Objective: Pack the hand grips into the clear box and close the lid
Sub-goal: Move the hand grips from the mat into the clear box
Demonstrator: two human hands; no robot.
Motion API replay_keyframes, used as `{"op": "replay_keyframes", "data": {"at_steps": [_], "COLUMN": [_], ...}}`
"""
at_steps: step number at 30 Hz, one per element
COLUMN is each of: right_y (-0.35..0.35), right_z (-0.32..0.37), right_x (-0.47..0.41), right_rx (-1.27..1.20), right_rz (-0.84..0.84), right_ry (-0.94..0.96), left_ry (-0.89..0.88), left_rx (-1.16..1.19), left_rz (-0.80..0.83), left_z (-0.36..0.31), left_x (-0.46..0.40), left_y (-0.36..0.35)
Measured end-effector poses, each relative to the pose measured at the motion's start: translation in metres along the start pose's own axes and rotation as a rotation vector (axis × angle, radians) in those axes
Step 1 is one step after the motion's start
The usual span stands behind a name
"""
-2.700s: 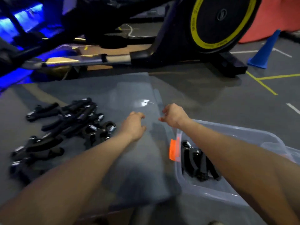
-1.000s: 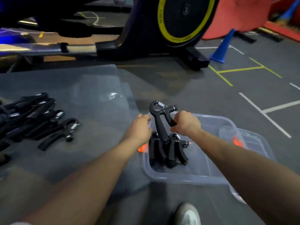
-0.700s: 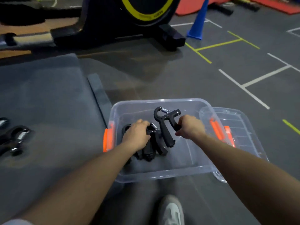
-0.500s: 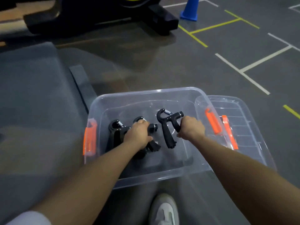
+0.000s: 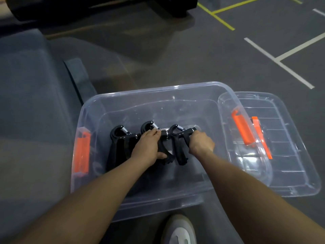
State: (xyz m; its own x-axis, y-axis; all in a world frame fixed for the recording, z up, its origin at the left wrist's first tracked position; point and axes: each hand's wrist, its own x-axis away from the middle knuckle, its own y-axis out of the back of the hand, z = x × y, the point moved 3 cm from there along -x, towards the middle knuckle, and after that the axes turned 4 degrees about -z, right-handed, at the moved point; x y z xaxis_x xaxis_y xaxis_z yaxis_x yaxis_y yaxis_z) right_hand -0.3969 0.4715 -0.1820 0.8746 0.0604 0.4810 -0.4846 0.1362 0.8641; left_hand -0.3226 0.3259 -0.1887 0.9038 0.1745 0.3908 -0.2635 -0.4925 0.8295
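Both hands are down inside the clear box (image 5: 133,95): the left hand (image 5: 147,148) has its fingers curled round a black hand grip (image 5: 161,152) in a row of hand grips (image 5: 119,143) standing on the box floor, and the right hand (image 5: 201,144) is wrapped round one handle of another hand grip (image 5: 178,148), just to the right of the left hand. The lid (image 5: 288,138) lies flat on the grey floor (image 5: 193,55) to the right of the right hand, tucked against the box's right wall, where an orange latch (image 5: 243,128) shows, and a second orange latch (image 5: 81,154) sits left of the left hand. A grey mat (image 5: 31,103) spreads out further left, and a pale shoe (image 5: 178,229) shows below, between the forearms.
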Motion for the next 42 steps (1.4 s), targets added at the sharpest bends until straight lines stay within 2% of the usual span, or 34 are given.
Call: {"op": "replay_keyframes", "data": {"at_steps": [7,13,18,22,26,31,37,42], "right_y": [-0.013,0.007,0.043,0.072,0.086,0.076,0.027,-0.036], "right_z": [-0.004,0.006,0.031,0.078,0.147,0.243,0.35,0.409], "right_x": [-0.007,-0.002,0.018,0.052,0.099,0.167,0.232,0.256], "right_rx": [-0.096,-0.259,-0.309,-0.303,-0.289,-0.246,-0.273,-0.3], "right_rz": [0.061,0.016,-0.015,-0.043,-0.071,-0.071,0.032,0.171], "right_ry": [0.039,0.068,0.153,0.253,0.391,0.575,0.699,0.702], "left_ry": [-0.01,0.01,0.014,0.035,0.139,0.292,0.477,0.585], "left_rx": [-0.009,0.019,0.059,0.09,0.11,0.118,0.133,0.173], "left_rz": [0.003,0.022,-0.099,-0.236,-0.335,-0.45,-0.525,-0.516], "left_z": [0.0,-0.001,-0.002,0.013,0.052,0.136,0.241,0.31], "left_x": [0.001,0.007,0.029,0.062,0.11,0.185,0.264,0.295], "left_y": [-0.001,0.008,0.047,0.095,0.143,0.192,0.229,0.229]}}
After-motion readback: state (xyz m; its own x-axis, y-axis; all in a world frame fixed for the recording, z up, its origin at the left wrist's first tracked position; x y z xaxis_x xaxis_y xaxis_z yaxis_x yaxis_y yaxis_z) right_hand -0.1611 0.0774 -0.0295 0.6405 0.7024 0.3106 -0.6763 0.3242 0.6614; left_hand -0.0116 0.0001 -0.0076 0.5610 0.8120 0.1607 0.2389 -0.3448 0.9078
